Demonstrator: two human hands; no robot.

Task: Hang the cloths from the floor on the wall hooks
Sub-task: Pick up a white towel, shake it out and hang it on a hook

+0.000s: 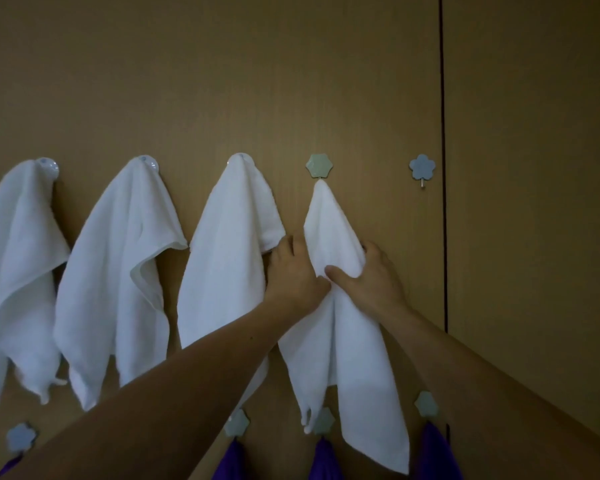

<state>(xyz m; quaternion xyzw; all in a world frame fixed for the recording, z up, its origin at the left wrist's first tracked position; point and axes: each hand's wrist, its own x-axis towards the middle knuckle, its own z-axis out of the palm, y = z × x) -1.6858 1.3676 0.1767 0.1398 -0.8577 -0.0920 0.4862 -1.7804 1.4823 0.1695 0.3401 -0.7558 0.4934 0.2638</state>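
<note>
**Hanging the 4th white cloth on the upper row of hooks**

The 4th white cloth (333, 216) hangs by 1 corner from the pin of the green flower hook (317, 165) and drapes flat against the wooden wall (222, 81), with its lower tip reaching down among the lower hooks. Both hands hold it at mid-height, probably to keep the corner taut on the pin and to smooth the folds before letting go. The left hand (293, 271) grips the cloth's left edge, its fingers (284, 244) curled upward beside the fabric. The right hand (371, 275) pinches the right side, with the thumb laid across the front and the other digits wrapped behind. Both forearms rise from the lower edge of the view and converge on the cloth, so that the 2 hands touch.

To the left, 3 hung white cloths (118, 258) each drape from a round hook. To the right, the blue flower hook (422, 167) is bare, which suggests 1 place left in this row. Below, purple cloths (324, 459) hang from a 2nd row of flower hooks. The floor is out of view.
</note>
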